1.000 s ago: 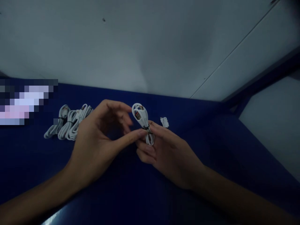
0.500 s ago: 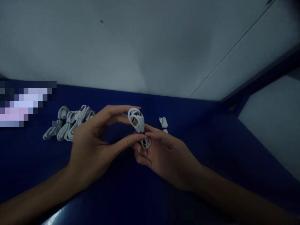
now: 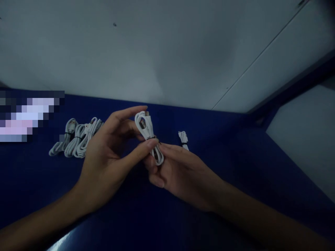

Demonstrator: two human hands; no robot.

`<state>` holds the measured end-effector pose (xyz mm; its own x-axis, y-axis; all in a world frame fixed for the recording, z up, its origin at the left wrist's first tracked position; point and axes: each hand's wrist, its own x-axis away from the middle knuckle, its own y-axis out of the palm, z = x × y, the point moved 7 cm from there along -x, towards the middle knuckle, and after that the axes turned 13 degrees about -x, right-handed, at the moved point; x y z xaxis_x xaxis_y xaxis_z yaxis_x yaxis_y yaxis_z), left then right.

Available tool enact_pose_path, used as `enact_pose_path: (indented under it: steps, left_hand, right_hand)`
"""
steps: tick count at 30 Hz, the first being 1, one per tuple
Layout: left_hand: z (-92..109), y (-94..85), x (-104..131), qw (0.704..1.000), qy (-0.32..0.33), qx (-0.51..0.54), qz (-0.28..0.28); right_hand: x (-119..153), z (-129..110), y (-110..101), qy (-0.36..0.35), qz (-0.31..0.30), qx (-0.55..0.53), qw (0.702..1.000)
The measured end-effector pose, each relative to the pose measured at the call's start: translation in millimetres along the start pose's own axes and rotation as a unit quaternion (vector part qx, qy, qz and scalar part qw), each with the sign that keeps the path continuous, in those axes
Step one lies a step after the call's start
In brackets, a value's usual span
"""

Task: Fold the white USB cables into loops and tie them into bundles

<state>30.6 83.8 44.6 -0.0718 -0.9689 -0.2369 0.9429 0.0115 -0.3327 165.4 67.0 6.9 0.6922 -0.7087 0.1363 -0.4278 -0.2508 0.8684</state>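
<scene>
Between my hands, above the blue surface, is a coiled white USB cable (image 3: 146, 126) bound at its middle by a dark tie. Its metal plug ends show at the upper loop. My left hand (image 3: 107, 150) has its thumb pressed on the cable near the tie, with the forefinger curved up behind the top loop. From the lower right, my right hand (image 3: 183, 170) pinches the bundle near the tie and lower loop; some of its fingertips are hidden behind the cable.
Several coiled white cables (image 3: 75, 139) lie together on the blue table (image 3: 125, 216) at left, partly behind my left hand. One more tied cable (image 3: 183, 139) lies beyond my right hand. A pale wall (image 3: 131, 59) rises behind. The far left is pixelated.
The cable bundle has turned and tilted to the left, so more of its front, tie and plugs shows. My left hand has risen slightly with it.
</scene>
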Motion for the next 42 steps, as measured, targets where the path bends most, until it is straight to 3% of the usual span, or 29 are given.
enact_pose_path:
  steps: [9,13,29,36,42]
  left_hand:
    - [3.1,-1.7,-1.8,0.999,0.031,-0.018,-0.019]
    - [5.5,-3.6,-1.4,0.997,0.052,-0.048,-0.007]
    - [8.5,-3.9,3.3,0.998,0.035,-0.052,0.033]
    - [12.9,-6.5,8.1,0.993,0.062,-0.071,0.068]
    - [13.7,-6.1,5.7,0.995,0.052,-0.049,0.066]
  right_hand:
    - [-2.6,-5.6,-10.7,-0.056,0.03,0.069,0.996]
    - [-3.0,-5.7,-10.1,-0.063,0.032,0.086,0.994]
    - [-1.1,-15.4,-8.8,-0.125,0.042,0.162,0.978]
    - [0.8,-18.8,-8.3,-0.13,0.042,0.206,0.969]
    - [0.2,-18.2,-10.0,-0.13,0.034,0.206,0.969]
